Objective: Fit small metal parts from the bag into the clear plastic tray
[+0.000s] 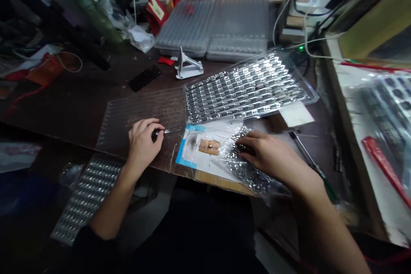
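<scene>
My left hand [143,143] is shut on a small dark tool with a bright metal tip [159,133], and rests on a clear ribbed plastic sheet [141,120]. My right hand [266,154] grips a crumpled, silvery blister strip of small dark parts [247,171]. Between my hands, a brown cork-like pad [209,146] lies on white paper edged with blue tape [189,150]. Beyond them is a large clear tray of rows of small dark components [244,87]. The parts under my right fingers are partly hidden.
A green-handled screwdriver [310,158] lies right of my right hand. A black phone [145,78], a white stand [189,66] and stacked plastic cases [212,25] sit farther back. Cables run along the back right. A silvery blister tray [86,199] sits below the table's front edge.
</scene>
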Demonstrator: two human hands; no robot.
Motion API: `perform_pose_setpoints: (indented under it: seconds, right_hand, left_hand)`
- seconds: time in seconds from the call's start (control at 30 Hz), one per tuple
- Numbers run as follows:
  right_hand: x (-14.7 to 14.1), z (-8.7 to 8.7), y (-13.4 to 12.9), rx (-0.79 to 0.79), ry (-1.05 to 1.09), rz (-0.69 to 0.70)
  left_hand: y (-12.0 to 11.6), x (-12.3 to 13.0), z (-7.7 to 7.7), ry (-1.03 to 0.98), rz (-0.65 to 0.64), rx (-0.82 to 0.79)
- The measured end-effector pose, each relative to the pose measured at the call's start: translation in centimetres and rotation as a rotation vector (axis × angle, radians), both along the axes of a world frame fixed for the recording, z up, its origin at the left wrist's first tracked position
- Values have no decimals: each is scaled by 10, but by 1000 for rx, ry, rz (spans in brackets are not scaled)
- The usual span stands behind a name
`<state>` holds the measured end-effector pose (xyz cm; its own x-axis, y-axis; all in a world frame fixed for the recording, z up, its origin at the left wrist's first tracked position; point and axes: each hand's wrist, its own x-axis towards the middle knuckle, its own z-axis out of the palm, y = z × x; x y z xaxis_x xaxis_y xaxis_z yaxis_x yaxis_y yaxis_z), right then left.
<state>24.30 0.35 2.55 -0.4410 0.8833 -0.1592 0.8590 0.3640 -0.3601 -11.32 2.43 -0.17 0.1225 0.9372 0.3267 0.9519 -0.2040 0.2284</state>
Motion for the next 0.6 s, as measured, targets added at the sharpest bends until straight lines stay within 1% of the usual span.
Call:
perform_pose_setpoints:
  seconds: [0.07, 0.13, 0.2, 0.27, 0.37, 0.43, 0.5, 0.6]
  right_hand:
    - [-2, 0, -2, 9, -39, 6]
    - [-5, 0, -4, 24, -59, 35]
    - [-6, 0, -5, 31, -65, 49]
    - [-5, 1, -5, 17, -52, 44]
    - [-4, 6, -4, -7, -7, 15]
    - [-4, 9, -4, -4, 21, 5]
    - [-5, 11, -3, 6, 35, 5]
    - [-5, 11, -3, 16, 46, 11]
  left_hand:
    - [0, 2, 5, 7, -8, 16]
    - [2, 16, 10, -11, -46, 23]
    - [5, 40, 15, -49, -118, 7]
    - [12, 73, 20, -93, -214, -18]
    - [26, 122, 24, -148, -368, -32]
    - [35, 148, 26, -163, -447, -30]
    - [42, 166, 27, -155, -494, -27]
    - [48, 180, 26, -111, -506, -26]
